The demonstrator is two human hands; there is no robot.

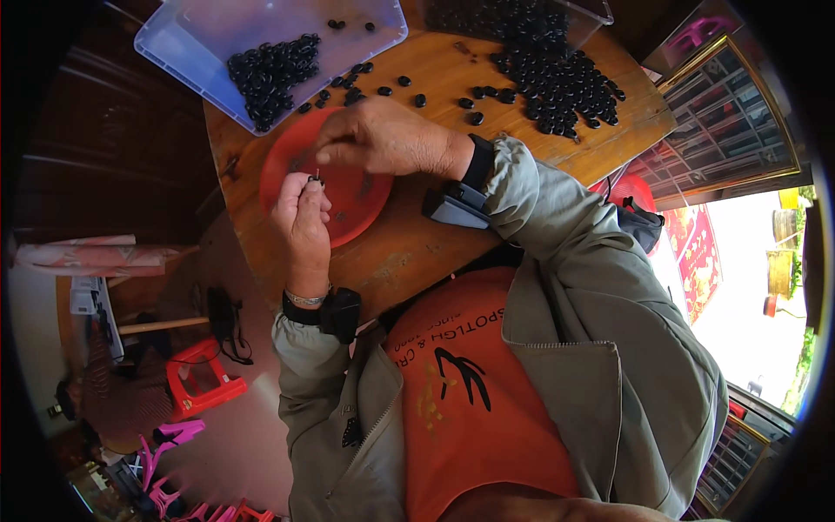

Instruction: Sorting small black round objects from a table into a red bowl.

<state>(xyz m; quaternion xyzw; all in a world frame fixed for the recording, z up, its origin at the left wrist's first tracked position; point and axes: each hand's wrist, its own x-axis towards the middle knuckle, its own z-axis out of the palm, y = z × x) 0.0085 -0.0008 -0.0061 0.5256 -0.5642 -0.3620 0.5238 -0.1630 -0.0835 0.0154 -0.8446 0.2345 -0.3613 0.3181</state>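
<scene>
My left hand [301,216] is closed in a pinch over a round red plate [361,213]. Between its thumb and fingers is a small black piece [314,179] with a thin metal pin sticking up from it. Just above and to the right, my right hand [374,137] is curled, thumb and fingertips together close to the pin. Its fingers are slightly blurred, and whatever they hold is too small to make out. Small dark bits lie in the plate. Beyond the hands, several loose glossy black oval pieces [404,81] are scattered on the wooden table [435,252].
A clear plastic bin [191,52] at the far left holds a heap of black pieces. At the far right, a second clear bin [591,10] stands behind a large spread pile [565,96]. A red plastic stool [202,380] is on the floor to the left.
</scene>
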